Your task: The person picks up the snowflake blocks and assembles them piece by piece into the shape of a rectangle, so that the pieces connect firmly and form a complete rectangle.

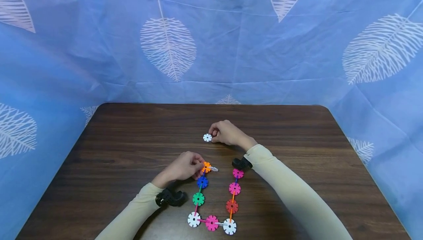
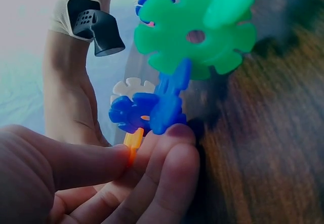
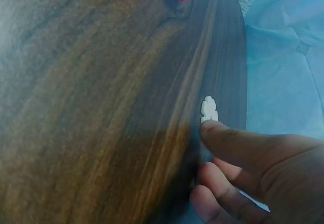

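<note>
My left hand [image 1: 186, 166] pinches an orange notched disc [image 1: 206, 167] between thumb and fingers. That disc ends a linked chain of notched plastic discs, and a white piece [image 1: 214, 169], seen nearly edge-on, sticks out to its right. Below it along the chain come a blue disc [image 1: 202, 182] and a green disc [image 1: 198, 199]. Farther up the table, my right hand [image 1: 228, 133] pinches a separate white notched disc [image 1: 207, 137] at its edge. In the right wrist view, the thumb covers the near end of this white disc [image 3: 209, 108].
The U-shaped chain continues through a white disc [image 1: 194, 219], a pink disc [image 1: 212, 223], another white disc [image 1: 229, 226] and a red disc [image 1: 232, 206] to pink discs [image 1: 235, 188] near my right wrist. Edge-on pieces join them. A blue leaf-patterned cloth [image 1: 211, 49] hangs behind the wooden table [image 1: 132, 130].
</note>
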Demonstrator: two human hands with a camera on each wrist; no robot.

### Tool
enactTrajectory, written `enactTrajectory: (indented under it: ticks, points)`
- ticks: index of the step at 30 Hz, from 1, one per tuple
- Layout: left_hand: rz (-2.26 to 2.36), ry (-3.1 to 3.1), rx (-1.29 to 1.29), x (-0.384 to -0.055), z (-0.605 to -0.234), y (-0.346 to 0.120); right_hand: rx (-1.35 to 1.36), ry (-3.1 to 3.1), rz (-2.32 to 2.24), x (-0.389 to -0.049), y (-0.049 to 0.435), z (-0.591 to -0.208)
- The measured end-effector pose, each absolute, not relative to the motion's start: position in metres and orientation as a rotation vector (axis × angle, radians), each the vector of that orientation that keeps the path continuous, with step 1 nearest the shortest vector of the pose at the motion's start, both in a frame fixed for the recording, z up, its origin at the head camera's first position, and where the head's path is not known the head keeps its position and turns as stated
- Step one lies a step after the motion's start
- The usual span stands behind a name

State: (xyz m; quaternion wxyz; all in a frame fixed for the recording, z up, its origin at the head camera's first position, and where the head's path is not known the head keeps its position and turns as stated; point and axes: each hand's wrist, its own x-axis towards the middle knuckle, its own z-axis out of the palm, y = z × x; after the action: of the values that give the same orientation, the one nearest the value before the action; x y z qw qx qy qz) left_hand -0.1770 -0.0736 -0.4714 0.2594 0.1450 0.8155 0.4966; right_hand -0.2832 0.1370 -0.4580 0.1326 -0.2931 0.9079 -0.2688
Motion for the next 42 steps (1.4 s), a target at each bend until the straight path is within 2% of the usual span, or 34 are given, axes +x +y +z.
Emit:
enactTrajectory:
  ticks: [20,30,42]
  points:
    - [1.342,2.193,0.396,-0.178,-0.468,-0.074,-1.104,2.637,-0.617,-0.279,0.129,-0.457]
    - [1.384,2.168,0.365,-0.178,-0.47,-0.074,-0.951,2.602,-0.737,-0.272,0.137,-0.452]
    - [1.435,2.174,0.307,-0.179,-0.471,-0.076,-0.508,2.423,-1.297,-0.241,0.162,-0.458]
